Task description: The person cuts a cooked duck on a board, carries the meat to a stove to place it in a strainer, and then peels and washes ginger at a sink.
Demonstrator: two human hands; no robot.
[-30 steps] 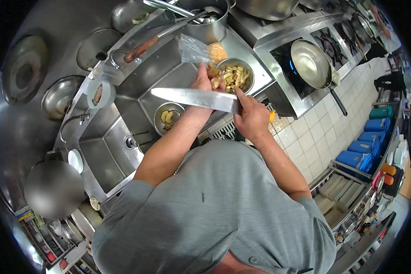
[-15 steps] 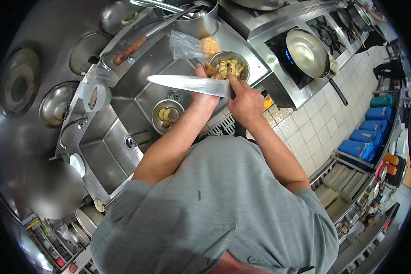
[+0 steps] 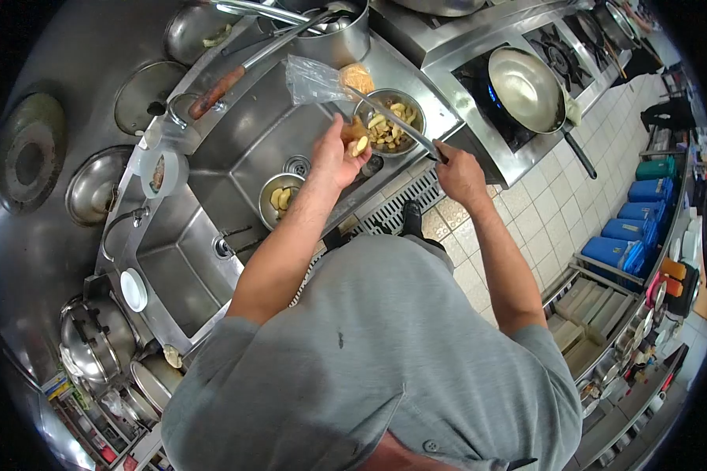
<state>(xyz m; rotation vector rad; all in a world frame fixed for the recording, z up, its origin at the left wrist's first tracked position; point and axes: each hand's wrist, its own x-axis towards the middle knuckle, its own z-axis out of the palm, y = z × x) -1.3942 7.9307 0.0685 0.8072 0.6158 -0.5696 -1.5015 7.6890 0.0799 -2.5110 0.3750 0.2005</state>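
My left hand [image 3: 336, 159] is closed around a piece of ginger [image 3: 359, 147], its pale yellow cut face turned towards me and brown skin showing behind. In my right hand [image 3: 461, 174] is the handle of a kitchen knife [image 3: 404, 125]. The blade is seen nearly edge-on and points up and left, above a metal bowl [image 3: 423, 119] of yellow ginger pieces [image 3: 391, 129]. That bowl stands on the steel counter by the sink. Lower left, a second metal bowl [image 3: 264, 206] sits in the sink with larger pale pieces [image 3: 282, 198] in it.
A clear plastic bag [image 3: 313, 80] with orange contents [image 3: 357, 77] lies behind the bowl. A ladle with a wooden handle [image 3: 218, 92] rests across the sink's corner. At right, a wok [image 3: 526, 90] stands over a lit blue flame. Drain grating [image 3: 404, 200] runs along the floor.
The knife has swung from lying broad and level across my left hand to pointing over the bowl. My right hand has moved right, away from the left. The ginger's cut face now shows.
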